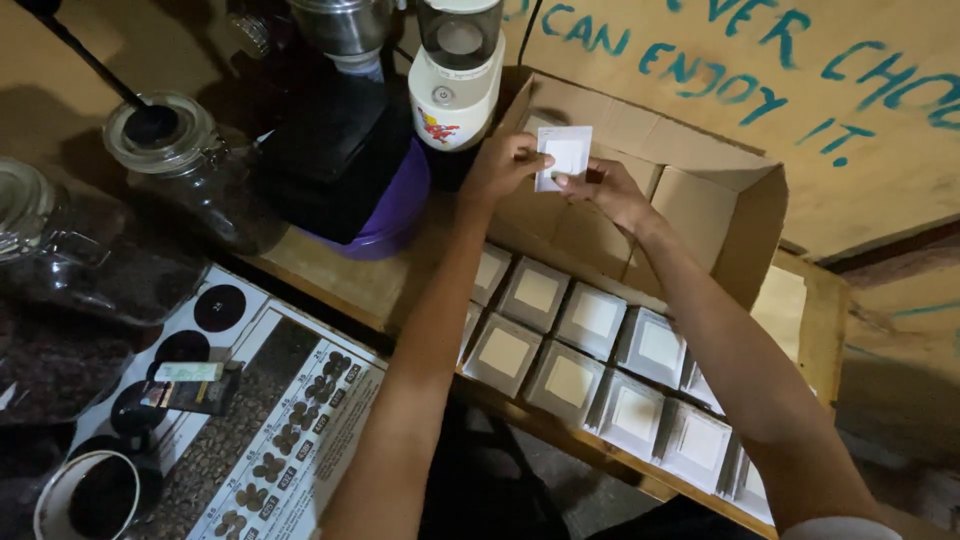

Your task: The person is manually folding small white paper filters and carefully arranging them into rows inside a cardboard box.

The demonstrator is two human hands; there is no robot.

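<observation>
White paper, pinched at both edges: you hold a small flat filter packet (563, 157) over the open cardboard box (745, 215), your left hand (505, 165) closed narrowly on its left edge and your right hand (605, 192) closed on its lower right corner. The packet sits between the two hands, touching the fingertips of both, just above the box's inner flap and right beside the white grinder base (452, 95) that stands at the box's left corner.

The risks, judged from this grip: the hold is light and only at the edges — a tug from one hand against the other could crease or tear the paper, or let it slip down into the box. Your left forearm crosses low over the rows of open square pouches (590, 350) laid out in front of the box; a dropped elbow could knock them out of line or flatten one. The grinder base stands near your left knuckles — a quick move to that side could bump it.

Left of the box, well apart from your hands, stand glass jars (185, 170) of dark beans and a printed chart (290, 440).
</observation>
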